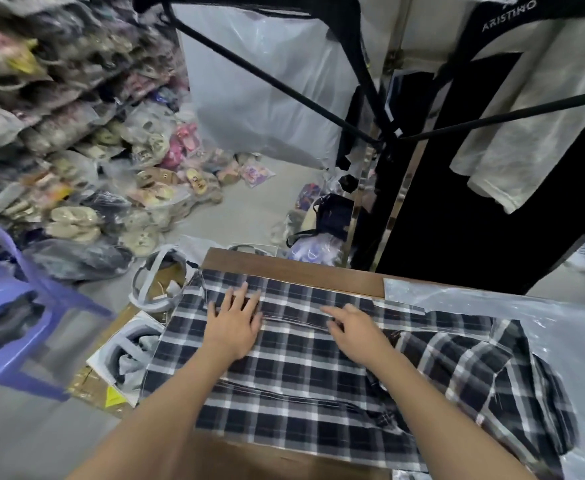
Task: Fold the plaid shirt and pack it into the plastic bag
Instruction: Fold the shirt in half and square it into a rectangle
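Observation:
The plaid shirt (pixel 301 379), dark blue with white checks, lies spread flat across a brown wooden table (pixel 294 266). Its left part hangs a little over the table's left edge and its crumpled right part rests on a clear plastic bag (pixel 557 327) at the table's right side. My left hand (pixel 233 322) presses flat on the shirt near the far left, fingers spread. My right hand (pixel 351 329) rests on the shirt's far middle, fingers bent and pointing left along a fold line. Neither hand grips the cloth.
A purple plastic stool (pixel 10 306) stands on the floor at left. Bagged slippers (pixel 86 188) pile up at the far left. Open bags and cardboard (pixel 135 344) sit beside the table's left edge. Black hangers and hanging clothes (pixel 512 109) are overhead at the right.

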